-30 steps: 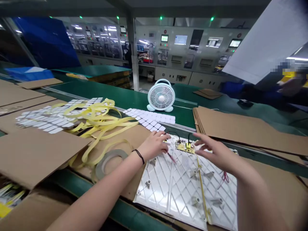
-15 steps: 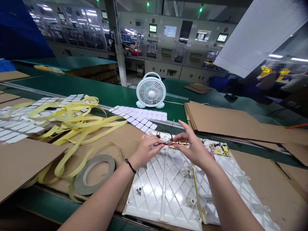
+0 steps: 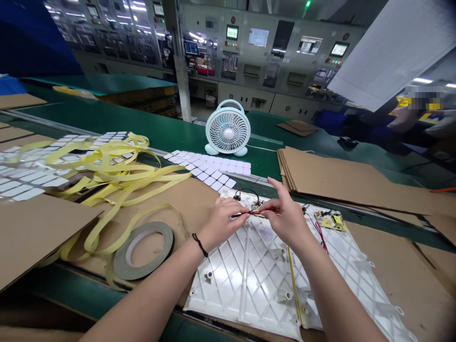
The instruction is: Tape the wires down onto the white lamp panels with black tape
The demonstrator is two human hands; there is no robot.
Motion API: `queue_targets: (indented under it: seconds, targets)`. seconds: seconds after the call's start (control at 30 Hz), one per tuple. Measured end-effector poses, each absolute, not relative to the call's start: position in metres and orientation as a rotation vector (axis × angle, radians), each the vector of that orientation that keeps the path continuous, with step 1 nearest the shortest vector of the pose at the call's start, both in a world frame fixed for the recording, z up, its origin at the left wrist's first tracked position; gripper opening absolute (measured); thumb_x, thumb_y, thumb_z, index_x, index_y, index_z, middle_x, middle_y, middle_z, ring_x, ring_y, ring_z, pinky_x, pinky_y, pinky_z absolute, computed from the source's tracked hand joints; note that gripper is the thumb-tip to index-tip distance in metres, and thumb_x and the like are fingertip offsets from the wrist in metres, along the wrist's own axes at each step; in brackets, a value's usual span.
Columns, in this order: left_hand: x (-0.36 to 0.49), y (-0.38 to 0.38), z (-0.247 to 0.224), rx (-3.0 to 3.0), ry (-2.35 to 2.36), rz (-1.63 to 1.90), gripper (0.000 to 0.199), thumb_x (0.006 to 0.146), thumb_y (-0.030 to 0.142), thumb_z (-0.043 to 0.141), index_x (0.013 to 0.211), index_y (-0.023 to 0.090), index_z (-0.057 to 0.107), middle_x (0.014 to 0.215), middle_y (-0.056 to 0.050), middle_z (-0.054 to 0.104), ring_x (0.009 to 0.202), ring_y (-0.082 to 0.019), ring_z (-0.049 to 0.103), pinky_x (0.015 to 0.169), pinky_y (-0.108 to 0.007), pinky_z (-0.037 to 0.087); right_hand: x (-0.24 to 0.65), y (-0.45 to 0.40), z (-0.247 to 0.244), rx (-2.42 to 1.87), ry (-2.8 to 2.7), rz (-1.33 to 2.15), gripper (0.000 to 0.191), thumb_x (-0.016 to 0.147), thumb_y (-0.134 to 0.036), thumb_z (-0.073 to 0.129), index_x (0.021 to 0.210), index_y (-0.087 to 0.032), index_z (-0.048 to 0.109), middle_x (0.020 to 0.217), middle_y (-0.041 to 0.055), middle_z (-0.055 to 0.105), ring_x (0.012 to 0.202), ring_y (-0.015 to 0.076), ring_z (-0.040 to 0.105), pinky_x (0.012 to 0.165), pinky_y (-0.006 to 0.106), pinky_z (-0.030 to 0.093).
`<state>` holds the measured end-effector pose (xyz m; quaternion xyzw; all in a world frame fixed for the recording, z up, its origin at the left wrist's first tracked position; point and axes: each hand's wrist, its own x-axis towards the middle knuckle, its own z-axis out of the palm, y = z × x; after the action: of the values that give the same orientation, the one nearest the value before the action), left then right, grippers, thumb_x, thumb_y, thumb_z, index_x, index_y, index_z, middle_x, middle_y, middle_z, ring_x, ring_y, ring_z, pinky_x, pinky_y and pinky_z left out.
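Two white ribbed plastic panels (image 3: 263, 280) lie side by side on cardboard. Over the far edge of the left one, my left hand (image 3: 226, 219) pinches a thin bundle of red and black wires (image 3: 255, 213). My right hand (image 3: 283, 216) holds the same wires close by, its index finger raised. A black cable loops behind the fingertips, near a small circuit board that my hands partly hide. On the right panel sit a yellowish circuit board (image 3: 331, 220) and loose red wires (image 3: 320, 232).
A roll of grey-green tape (image 3: 123, 259) and tangled yellow strips (image 3: 107, 166) lie at left, beside white sticker sheets (image 3: 210, 171). A light blue fan (image 3: 228, 130) stands behind. Stacked cardboard (image 3: 342, 178) is at right. A person (image 3: 409, 114) is at far right.
Both hands have drawn closer together on the wires, and the right fingers have closed more tightly. The red wires beside my right forearm show more. The whole view has shifted slightly.
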<state>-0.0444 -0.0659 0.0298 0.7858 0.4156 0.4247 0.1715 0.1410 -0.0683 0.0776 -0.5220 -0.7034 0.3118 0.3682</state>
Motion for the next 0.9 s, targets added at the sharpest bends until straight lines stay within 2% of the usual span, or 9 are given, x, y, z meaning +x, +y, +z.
queue_targets:
  seconds: [0.17,0.33,0.57,0.7,0.9]
  targets:
    - [-0.043,-0.066,0.028,2.265,1.209,1.186,0.011,0.085,0.025,0.058,0.084,0.023,0.068,0.081,0.001,0.071,0.083,-0.016,0.06,0.081,-0.036,0.034,0.138,-0.07,0.073,-1.376,-1.912,0.646,0.077,0.072,-0.001,0.049,0.14,-0.031,0.028,0.076,-0.0046,0.068,0.073,0.0145,0.063,0.076,0.029,0.048]
    - [-0.046,-0.064,0.031,2.213,1.278,1.126,0.01,0.084,0.026,0.06,0.084,0.022,0.069,0.082,0.001,0.071,0.083,-0.016,0.06,0.08,-0.035,0.034,0.139,-0.069,0.069,-1.287,-1.955,0.667,0.075,0.073,-0.006,0.055,0.138,-0.031,0.03,0.084,-0.0029,0.069,0.077,0.0152,0.063,0.071,0.026,0.048]
    - [-0.043,-0.066,0.028,2.208,1.229,1.092,0.008,0.083,0.025,0.061,0.081,0.022,0.069,0.08,0.003,0.071,0.084,-0.015,0.06,0.082,-0.034,0.033,0.136,-0.071,0.065,-1.344,-1.97,0.626,0.075,0.071,-0.003,0.052,0.138,-0.03,0.03,0.075,-0.0053,0.068,0.075,0.0153,0.063,0.074,0.027,0.048]
    - [-0.038,-0.068,0.026,2.173,1.222,1.137,0.008,0.083,0.023,0.062,0.08,0.022,0.07,0.079,0.002,0.07,0.083,-0.014,0.06,0.082,-0.034,0.034,0.126,-0.076,0.065,-1.395,-1.961,0.566,0.069,0.07,-0.003,0.05,0.134,-0.025,0.035,0.075,-0.0027,0.068,0.075,0.0171,0.063,0.074,0.029,0.047]
    - [-0.041,-0.066,0.03,2.109,1.249,1.164,0.008,0.082,0.023,0.062,0.079,0.024,0.07,0.08,0.004,0.072,0.081,-0.014,0.061,0.081,-0.033,0.035,0.13,-0.072,0.067,-1.314,-1.875,0.707,0.067,0.072,-0.007,0.054,0.133,-0.028,0.035,0.084,-0.0012,0.068,0.074,0.0154,0.064,0.074,0.028,0.049]
